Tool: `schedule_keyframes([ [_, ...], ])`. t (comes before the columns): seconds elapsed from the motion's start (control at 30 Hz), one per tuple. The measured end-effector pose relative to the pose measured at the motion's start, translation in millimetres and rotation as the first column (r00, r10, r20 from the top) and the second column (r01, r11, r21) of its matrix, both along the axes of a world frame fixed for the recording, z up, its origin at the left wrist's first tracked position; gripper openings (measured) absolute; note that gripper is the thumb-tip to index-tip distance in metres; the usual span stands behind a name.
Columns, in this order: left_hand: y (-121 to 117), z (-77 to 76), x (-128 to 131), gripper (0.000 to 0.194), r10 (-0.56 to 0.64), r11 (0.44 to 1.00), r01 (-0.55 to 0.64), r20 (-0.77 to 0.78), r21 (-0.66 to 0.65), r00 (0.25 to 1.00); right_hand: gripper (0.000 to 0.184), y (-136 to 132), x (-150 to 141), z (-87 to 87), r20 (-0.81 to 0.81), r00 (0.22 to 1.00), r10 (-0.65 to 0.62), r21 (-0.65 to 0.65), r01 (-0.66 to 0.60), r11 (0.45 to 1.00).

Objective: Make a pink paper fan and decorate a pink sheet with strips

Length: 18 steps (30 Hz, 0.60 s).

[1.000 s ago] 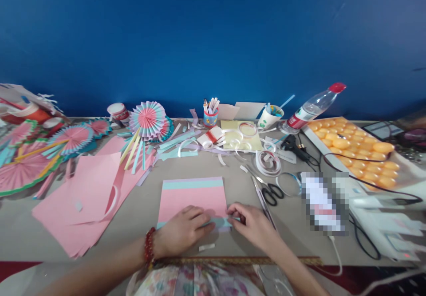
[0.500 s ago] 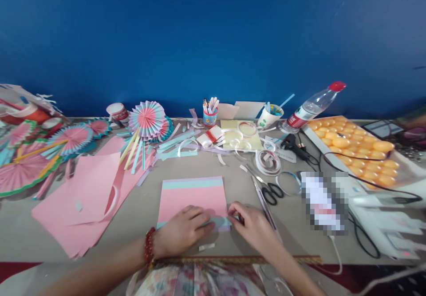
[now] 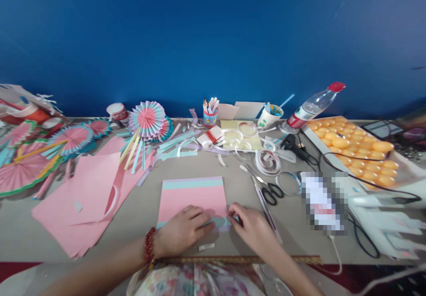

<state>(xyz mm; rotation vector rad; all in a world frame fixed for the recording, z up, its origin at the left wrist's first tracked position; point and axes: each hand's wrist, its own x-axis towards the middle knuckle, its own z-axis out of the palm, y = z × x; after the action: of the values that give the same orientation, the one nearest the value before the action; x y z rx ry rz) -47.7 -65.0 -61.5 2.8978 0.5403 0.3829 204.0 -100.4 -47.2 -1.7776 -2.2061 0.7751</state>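
Observation:
In front of me lies a pink paper sheet (image 3: 193,200) with light blue and lilac bands along its far and near edges. My left hand (image 3: 186,225) rests on the sheet's near part with its fingers stretched out and pressed flat. At the near right corner, my right hand (image 3: 248,225) has thumb and forefinger pinched on the end of the light blue paper strip (image 3: 219,221). Part of that strip is hidden under both hands. A small whitish scrap (image 3: 207,246) lies just in front of the left hand.
Pink sheets (image 3: 76,207) and pleated paper fans (image 3: 146,119) spread over the left side. A craft knife (image 3: 266,209), scissors (image 3: 271,191) and tape rolls (image 3: 267,162) lie to the right. Behind stand a pen cup (image 3: 210,118), a paper cup (image 3: 269,117) and a tilted bottle (image 3: 309,107).

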Motion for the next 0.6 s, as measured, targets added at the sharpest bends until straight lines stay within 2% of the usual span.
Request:
schedule_keyframes([
  [0.17, -0.5, 5.9, 0.8, 0.028, -0.035, 0.998, 0.038, -0.08, 0.041, 0.996, 0.009, -0.5, 4.1, 3.3, 0.153, 0.988, -0.028, 0.014, 0.026, 1.0],
  [0.27, 0.6, 14.0, 3.0, 0.028, -0.062, 0.995, 0.071, -0.141, 0.065, 0.988, 0.005, -0.4, 7.0, 8.2, 0.112, 0.993, -0.039, -0.003, 0.039, 0.999],
  [0.4, 3.8, 23.0, 11.4, 0.03, -0.12, 0.988, 0.133, -0.146, 0.081, 0.982, 0.01, -0.3, 7.5, 11.1, 0.071, 0.997, -0.036, -0.033, 0.038, 0.999],
  [0.5, 7.0, 26.2, 20.3, 0.043, -0.147, 0.986, 0.157, -0.147, 0.056, 0.978, 0.013, 0.2, 7.6, 11.2, 0.04, 0.998, -0.052, -0.054, 0.054, 0.997],
  [0.6, 9.2, 26.9, 27.1, 0.055, -0.142, 0.988, 0.149, -0.184, 0.027, 0.973, 0.017, -0.2, 8.5, 12.5, -0.065, 0.995, -0.077, -0.078, 0.072, 0.994],
])
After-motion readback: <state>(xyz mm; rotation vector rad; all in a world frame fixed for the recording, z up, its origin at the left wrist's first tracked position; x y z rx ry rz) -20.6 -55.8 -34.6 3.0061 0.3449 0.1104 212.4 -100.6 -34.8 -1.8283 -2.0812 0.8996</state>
